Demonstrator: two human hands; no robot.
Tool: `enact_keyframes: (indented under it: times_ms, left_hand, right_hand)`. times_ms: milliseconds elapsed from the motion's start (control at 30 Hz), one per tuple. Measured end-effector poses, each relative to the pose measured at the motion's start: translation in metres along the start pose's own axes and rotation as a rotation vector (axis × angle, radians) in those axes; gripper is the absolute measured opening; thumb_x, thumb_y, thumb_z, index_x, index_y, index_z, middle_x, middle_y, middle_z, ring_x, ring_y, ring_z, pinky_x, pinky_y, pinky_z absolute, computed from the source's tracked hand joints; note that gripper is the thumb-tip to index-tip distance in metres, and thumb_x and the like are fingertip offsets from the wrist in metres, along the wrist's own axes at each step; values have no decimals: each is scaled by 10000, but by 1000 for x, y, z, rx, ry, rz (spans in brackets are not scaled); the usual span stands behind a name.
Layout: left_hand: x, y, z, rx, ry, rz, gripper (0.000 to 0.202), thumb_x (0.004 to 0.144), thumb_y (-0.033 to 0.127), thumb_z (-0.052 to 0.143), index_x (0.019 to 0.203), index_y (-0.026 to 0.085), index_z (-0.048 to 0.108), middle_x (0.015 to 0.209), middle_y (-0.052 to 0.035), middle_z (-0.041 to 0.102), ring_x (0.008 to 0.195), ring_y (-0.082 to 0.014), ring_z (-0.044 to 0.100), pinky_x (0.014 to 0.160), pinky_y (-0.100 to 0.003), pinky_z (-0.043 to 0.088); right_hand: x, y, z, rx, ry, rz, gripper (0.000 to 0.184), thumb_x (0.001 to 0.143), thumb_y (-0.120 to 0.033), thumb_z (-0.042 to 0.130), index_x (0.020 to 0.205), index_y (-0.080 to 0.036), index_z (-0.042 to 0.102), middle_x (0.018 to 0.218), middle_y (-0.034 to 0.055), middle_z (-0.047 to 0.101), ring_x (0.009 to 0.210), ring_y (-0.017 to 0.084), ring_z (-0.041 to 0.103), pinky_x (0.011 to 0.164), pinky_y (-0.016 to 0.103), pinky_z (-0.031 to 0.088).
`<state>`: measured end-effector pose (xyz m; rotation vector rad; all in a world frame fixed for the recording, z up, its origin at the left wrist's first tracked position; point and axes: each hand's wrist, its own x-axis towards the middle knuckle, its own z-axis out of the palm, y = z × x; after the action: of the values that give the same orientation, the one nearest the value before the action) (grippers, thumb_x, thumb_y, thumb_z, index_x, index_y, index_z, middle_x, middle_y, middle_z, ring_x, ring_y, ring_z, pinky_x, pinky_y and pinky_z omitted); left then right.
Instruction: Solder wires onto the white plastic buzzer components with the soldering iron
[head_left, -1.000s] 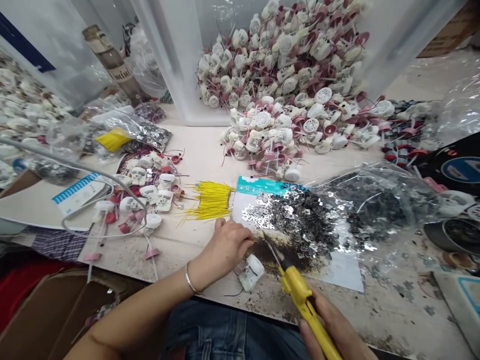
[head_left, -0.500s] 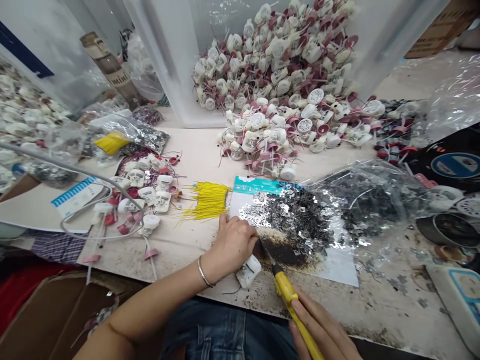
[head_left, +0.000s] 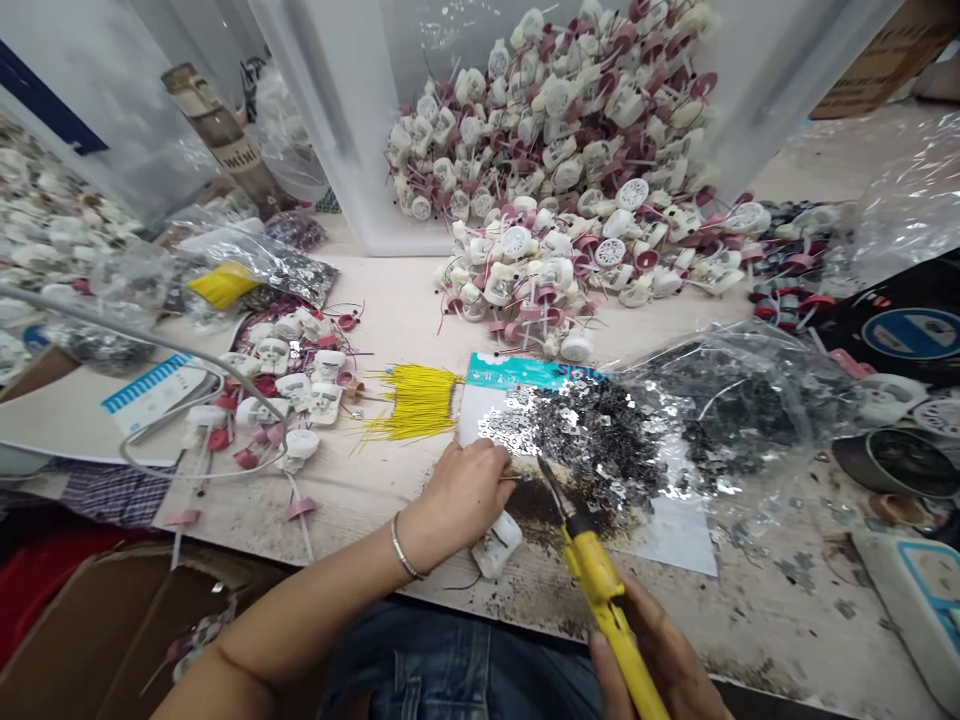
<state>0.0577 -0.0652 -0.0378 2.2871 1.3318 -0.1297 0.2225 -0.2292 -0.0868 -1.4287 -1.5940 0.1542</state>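
Big clear plastic bin [head_left: 330, 120] up top, heaped with white plastic fittings with maroon discs and thin wires [head_left: 555, 120], and a spill of the same parts [head_left: 540, 275] sits on the pale wood-grain workbench [head_left: 397, 300]. On the right there's a crinkly clear plastic bag of silver metal flakes [head_left: 750, 420], with flakes fanning out over a white printed card [head_left: 675, 530] that has a dark scorched patch [head_left: 547, 510] on it.

My left arm, I mean the person's left forearm [head_left: 300, 610], reaches in from the bottom left, wearing a thin silver bangle [head_left: 405, 550], wrist angled and hand [head_left: 461, 490] low on the card's edge. Those fingers [head_left: 480, 465] are bunched together, tips down, maybe pinching a thin wire, too small to be sure. A small white plastic fitting [head_left: 495, 545] lies just below that hand. The right hand [head_left: 652, 650] sits at the bottom right, fingers wrapped around a yellow-handled soldering iron [head_left: 596, 580], its dark metal tip [head_left: 551, 480] angled up at the scorched patch, right beside the left fingertips.
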Motion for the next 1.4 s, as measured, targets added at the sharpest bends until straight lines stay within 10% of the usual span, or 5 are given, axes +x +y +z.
enact_keyframes:
  times_ms: [233,433,700,967,1400]
  left_hand:
    - [-30,5,-7,-248,20,67,130,833,128,552,794,157,672,751,-38,694,687,-164,624,644,-264,462]
    - [-36,7,5,-611,420,311,114,867,209,611,843,147,704,785,-38,723,726,-115,651,700,-205,511]
    - [-59,-31,-10,-211,767,429,157,893,86,528,1016,144,608,877,-64,672,837,-152,601,797,-324,469]
    - [-75,-40,6,-30,378,615,164,912,126,515,1056,130,593,740,-36,663,659,-140,547,618,-279,446]
    - [-54,-20,35,-786,419,190,81,822,162,643,814,137,719,733,-56,731,653,-135,666,646,-223,526]
  right_hand:
    - [35,-7,41,68,162,2,160,751,-17,629,764,-172,592,1241,54,552,958,135,658,754,198,579]
    - [49,-17,50,157,152,59,200,749,-59,660,708,-187,511,1176,58,511,1053,151,600,796,245,577]
    - [42,-9,66,92,7,-81,140,744,-61,634,740,-189,578,1218,47,508,967,138,633,727,221,583]
    - [48,-8,62,62,217,295,218,747,-213,713,721,-200,498,1136,70,548,1028,156,602,802,290,522]
    - [49,-4,68,84,113,43,207,717,-154,716,803,-192,532,1200,86,484,1106,183,566,841,317,544]
